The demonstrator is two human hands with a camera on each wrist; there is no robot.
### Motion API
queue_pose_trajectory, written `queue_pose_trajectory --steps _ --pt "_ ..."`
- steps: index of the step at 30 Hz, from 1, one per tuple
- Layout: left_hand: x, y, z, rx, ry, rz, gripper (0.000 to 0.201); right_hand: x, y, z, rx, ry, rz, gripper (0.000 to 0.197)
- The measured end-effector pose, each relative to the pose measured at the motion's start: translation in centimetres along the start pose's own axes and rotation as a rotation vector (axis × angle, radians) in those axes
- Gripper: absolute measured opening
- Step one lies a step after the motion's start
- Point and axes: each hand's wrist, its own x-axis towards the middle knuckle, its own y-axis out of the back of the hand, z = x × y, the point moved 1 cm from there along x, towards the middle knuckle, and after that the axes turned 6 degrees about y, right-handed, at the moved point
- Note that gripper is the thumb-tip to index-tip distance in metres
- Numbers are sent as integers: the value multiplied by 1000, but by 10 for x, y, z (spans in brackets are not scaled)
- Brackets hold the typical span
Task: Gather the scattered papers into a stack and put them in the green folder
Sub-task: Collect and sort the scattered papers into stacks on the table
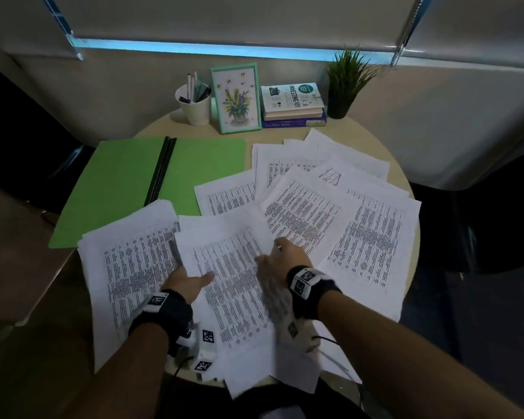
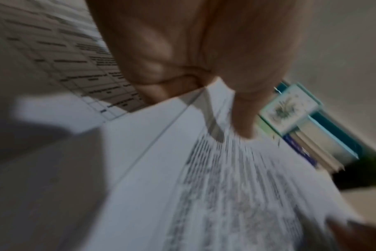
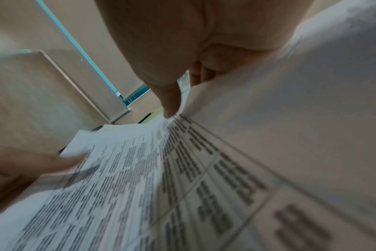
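Both hands, left hand [image 1: 184, 282] and right hand [image 1: 282, 257], pinch one sheet's [image 1: 233, 282] side edges beside the green folder [image 1: 115, 182].

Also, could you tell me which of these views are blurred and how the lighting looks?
Head view: dim but mostly sharp, though the right hand smears. Left wrist view: the papers streak with motion blur. Right wrist view: the print is blurred as well, sharper near the thumb.

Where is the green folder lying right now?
In the head view the green folder lies open on the table's far left, left of the scattered papers, with the pen cup behind it.
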Motion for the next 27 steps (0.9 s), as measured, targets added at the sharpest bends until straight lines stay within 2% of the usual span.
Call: queue_pose_trajectory --steps 2,4,6,7,9,12,15,16,19,22,25,27 --pt "2 1 -2 61 3 73 80 5 6 8 -41 -38 219 41" --pt "4 6 -3 72 13 98 77 12 23 24 -58 -232 410 68" --pt "5 13 -4 59 27 138 79 17 40 36 1 -418 412 101" --pt "8 17 -5 53 37 153 79 20 44 40 -9 -443 382 108" --pt "8 24 -7 50 43 158 80 29 49 44 -9 -427 339 100" --pt "10 30 -6 48 50 133 91 35 55 48 175 -438 331 69" --pt "6 34 2 38 47 157 88 33 67 46 161 -319 415 24" --pt "10 35 1 42 51 173 86 32 72 43 196 -275 457 19" --pt "8 36 5 38 63 198 81 26 96 28 320 -137 569 12" --pt "9 33 5 58 67 188 76 21 126 8 404 11 606 14" --pt "4 30 8 85 57 175 62 18 153 -11 404 139 549 25" --pt "2 31 9 78 40 166 51 16 161 -19 381 195 411 25"
